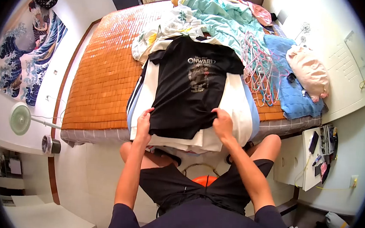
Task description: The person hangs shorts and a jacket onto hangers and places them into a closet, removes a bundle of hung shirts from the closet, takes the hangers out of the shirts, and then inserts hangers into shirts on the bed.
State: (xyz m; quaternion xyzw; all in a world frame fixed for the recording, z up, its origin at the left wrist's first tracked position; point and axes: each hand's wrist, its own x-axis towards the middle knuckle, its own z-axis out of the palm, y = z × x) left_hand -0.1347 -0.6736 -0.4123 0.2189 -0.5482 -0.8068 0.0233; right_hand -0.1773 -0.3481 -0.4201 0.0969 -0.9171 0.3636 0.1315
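Observation:
A black T-shirt with "ONWARD" lettering and a faded print lies spread out, front up, its hem toward me. It rests on a pile of white and light blue clothes at the near edge of the bed. At the shirt's lower left side, my left hand pinches the black cloth between thumb and fingers. My right hand is closed on the lower right edge of the same shirt. The sleeves lie out to both sides, beyond my hands.
Pink and white hangers lie tangled right of the shirt, beside a blue cloth and a pale pillow. Crumpled mint bedding is at the back. A fan stands left, a nightstand right.

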